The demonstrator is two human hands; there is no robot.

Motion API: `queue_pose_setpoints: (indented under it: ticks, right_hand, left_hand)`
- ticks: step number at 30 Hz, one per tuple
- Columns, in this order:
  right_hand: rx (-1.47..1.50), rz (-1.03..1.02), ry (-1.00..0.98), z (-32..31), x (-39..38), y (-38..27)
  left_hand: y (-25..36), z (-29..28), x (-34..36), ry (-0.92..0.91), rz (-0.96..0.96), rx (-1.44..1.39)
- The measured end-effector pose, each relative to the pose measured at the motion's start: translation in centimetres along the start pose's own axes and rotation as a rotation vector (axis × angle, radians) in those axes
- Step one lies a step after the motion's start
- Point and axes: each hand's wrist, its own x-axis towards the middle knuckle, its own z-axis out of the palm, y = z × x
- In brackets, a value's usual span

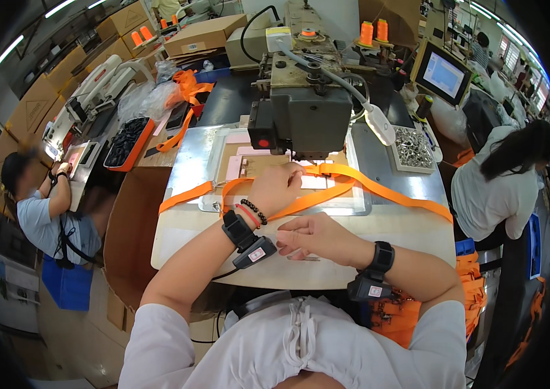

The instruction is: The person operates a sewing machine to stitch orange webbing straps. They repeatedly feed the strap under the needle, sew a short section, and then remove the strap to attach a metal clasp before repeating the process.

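An orange webbing strap [385, 192] with a dark buckle [325, 170] lies looped across the metal plate of an industrial sewing machine [310, 110]. My left hand [278, 188] reaches under the machine's head, its bent fingers closed at the strap's end by the pink-and-tan template [236, 165]; the fingertips are partly hidden. Close to the near edge of the work table, my right hand [317, 238] hovers with loosely curled fingers apart and nothing visible in them. A metal clip [213, 186] sits on the strap's left stretch.
A white box of metal hardware [413, 150] stands at the right, below a screen [442, 73]. An orange bin of black parts [129, 144] is at the left. A cardboard box [136, 227] flanks the table. Two people [505, 181] work nearby at either side.
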Motion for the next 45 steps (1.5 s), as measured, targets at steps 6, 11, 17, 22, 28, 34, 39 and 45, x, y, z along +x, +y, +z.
queue_pose_setpoints:
  ticks: [6,11,17,22,28,34,39,45]
  right_hand:
    - [0.039,-0.031,-0.066,1.4,0.8,1.2]
    - [0.088,-0.047,-0.110,1.5,1.2,1.1]
    - [0.104,-0.028,-0.123,1.6,1.2,0.7]
    - [0.116,-0.014,-0.151,1.4,1.4,0.9]
    - [0.091,-0.064,-0.147,1.6,1.2,1.1]
    - [-0.209,-0.094,0.081,-1.0,-1.2,-0.5]
    - [-0.568,-0.387,0.296,-4.6,-1.8,-0.9]
    - [0.060,-0.075,-0.067,0.3,-0.5,1.4]
  left_hand:
    - [0.3,1.0,0.4,-0.043,0.010,-0.175]
    - [-0.5,1.4,0.2,-0.114,-0.108,-0.390]
    - [-0.2,1.4,0.1,-0.146,-0.227,-0.614]
    - [0.7,0.8,-0.1,-0.204,-0.363,-0.793]
    - [0.7,1.2,0.0,-0.121,-0.182,-0.627]
    - [1.0,-0.8,-0.3,-0.157,-0.227,-0.656]
    - [0.2,-0.9,0.1,-0.127,-0.294,-0.700]
    - [-0.4,1.9,0.4,-0.016,-0.142,-0.501]
